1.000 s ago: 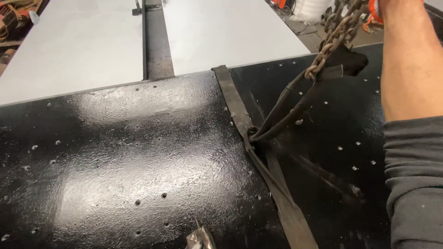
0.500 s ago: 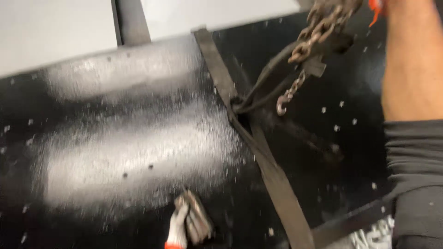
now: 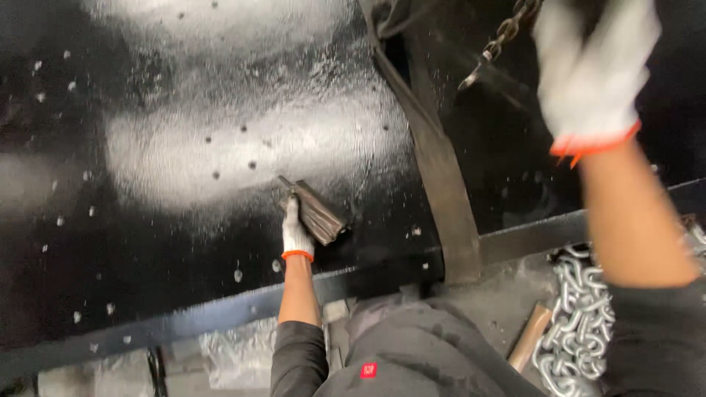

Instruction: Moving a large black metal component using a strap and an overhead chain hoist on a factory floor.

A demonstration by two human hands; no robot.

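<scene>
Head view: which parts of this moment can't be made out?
- Right hand: motion-blurred; its grip is unreadable.
- Dark chain: cut off by the top edge.
- Left hand: only its back shows; the fingers' contact with the dark metal piece is hidden.
- Silver chain: partly behind the right forearm.

Gloved hands [image 3: 298, 231] – dark tool [image 3: 315, 212], chain [image 3: 507, 33], black plate [image 3: 184, 147]

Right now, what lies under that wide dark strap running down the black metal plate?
The strap lies on the black perforated plate and wraps over its front edge; whatever it fastens to below is hidden.
</scene>
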